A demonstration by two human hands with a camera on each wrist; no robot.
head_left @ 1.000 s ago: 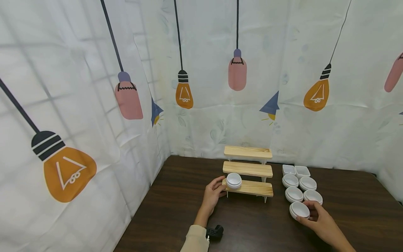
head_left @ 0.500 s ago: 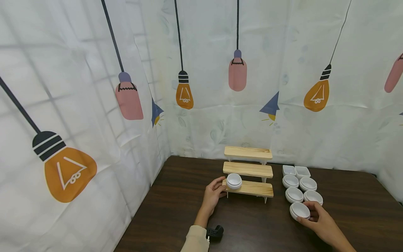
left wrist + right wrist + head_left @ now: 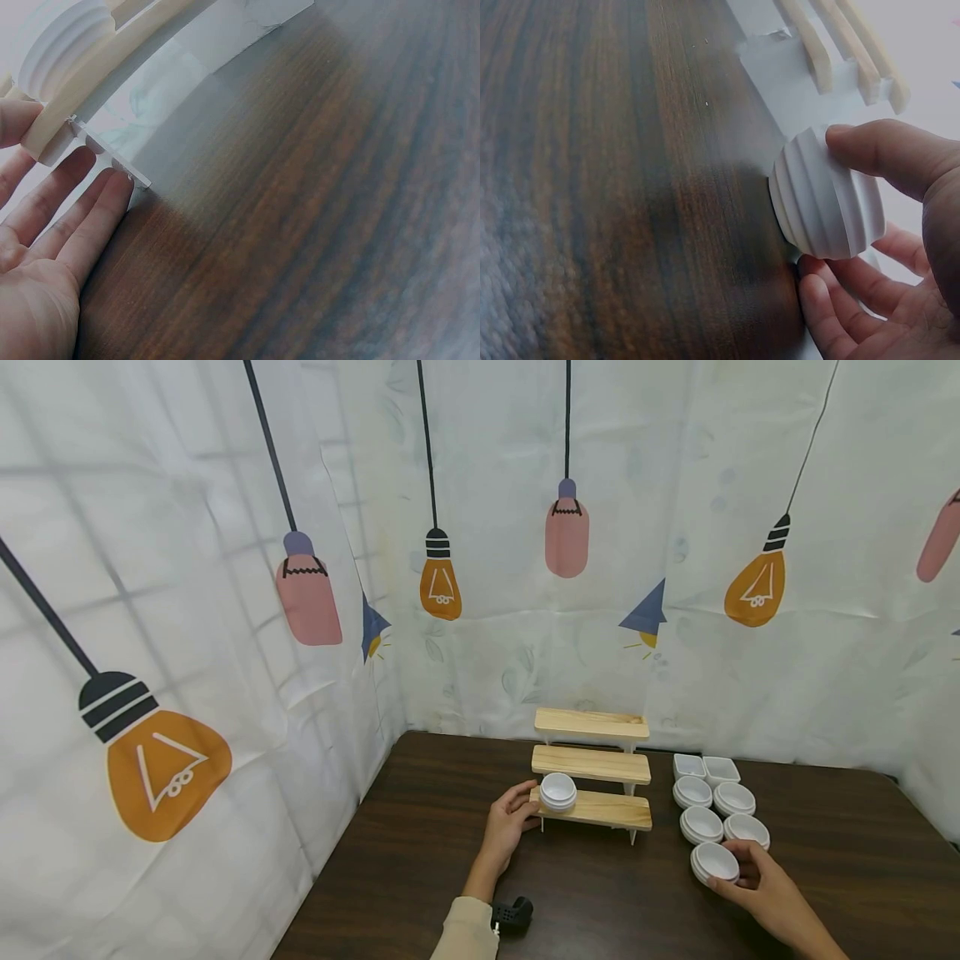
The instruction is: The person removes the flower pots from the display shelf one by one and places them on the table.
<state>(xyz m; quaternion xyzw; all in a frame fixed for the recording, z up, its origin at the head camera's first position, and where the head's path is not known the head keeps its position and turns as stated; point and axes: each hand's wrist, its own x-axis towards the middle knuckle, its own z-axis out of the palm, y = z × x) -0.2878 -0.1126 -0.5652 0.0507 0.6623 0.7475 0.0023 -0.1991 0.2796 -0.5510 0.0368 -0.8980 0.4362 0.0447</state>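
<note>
My left hand [image 3: 507, 821] holds the left end of the lowest board of a three-tier wooden display stand [image 3: 611, 810]. In the left wrist view its thumb lies against the board end [image 3: 52, 139], with the other fingers beside and below it near the clear leg. On that board, close to this hand, sits a small white ribbed bowl [image 3: 558, 792]. My right hand [image 3: 768, 893] pinches the nearest white bowl [image 3: 714, 862] in a group on the right. In the right wrist view the thumb presses the ribbed side of this bowl [image 3: 825, 199], while the fingers curl beneath.
Behind the pinched bowl stand several round white bowls [image 3: 701, 823] in two columns, with two square white dishes [image 3: 720, 769] at their far end. A dark wood table [image 3: 585, 893] carries everything. A printed curtain [image 3: 495, 652] closes off the back and left.
</note>
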